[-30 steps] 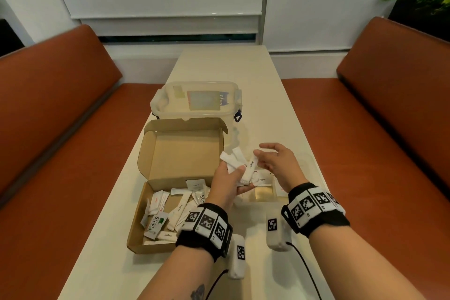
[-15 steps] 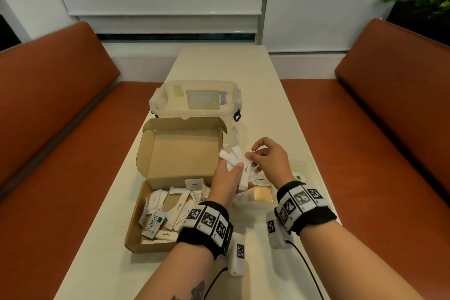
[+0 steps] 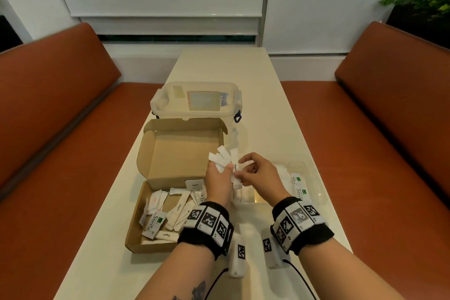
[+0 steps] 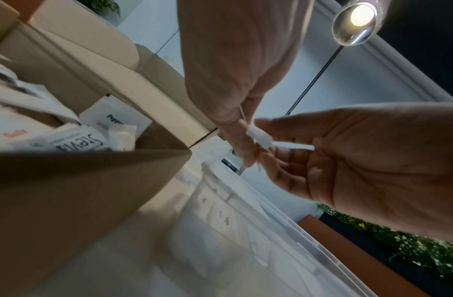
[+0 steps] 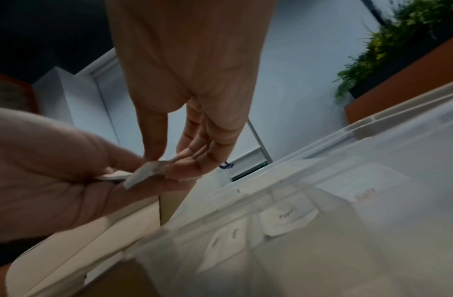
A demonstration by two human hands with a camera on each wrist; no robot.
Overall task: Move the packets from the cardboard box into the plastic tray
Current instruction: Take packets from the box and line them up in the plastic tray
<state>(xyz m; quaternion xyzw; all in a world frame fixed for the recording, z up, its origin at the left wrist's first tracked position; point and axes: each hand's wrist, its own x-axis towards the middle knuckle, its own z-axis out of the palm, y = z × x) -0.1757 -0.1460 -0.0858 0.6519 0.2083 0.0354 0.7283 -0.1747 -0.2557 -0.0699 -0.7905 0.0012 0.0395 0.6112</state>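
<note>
There, the left hand (image 3: 217, 181) gripped fanned packets (image 3: 222, 158) between box (image 3: 136, 226) and tray (image 3: 316, 185); the right hand (image 3: 261, 175) pinched one.

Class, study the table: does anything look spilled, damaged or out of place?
Nothing stands out. Packets lie jumbled but inside the cardboard box, and others sit inside the plastic tray. The left hand holds a fanned bunch of sachets while the right hand pinches one. None lies on the table.
</note>
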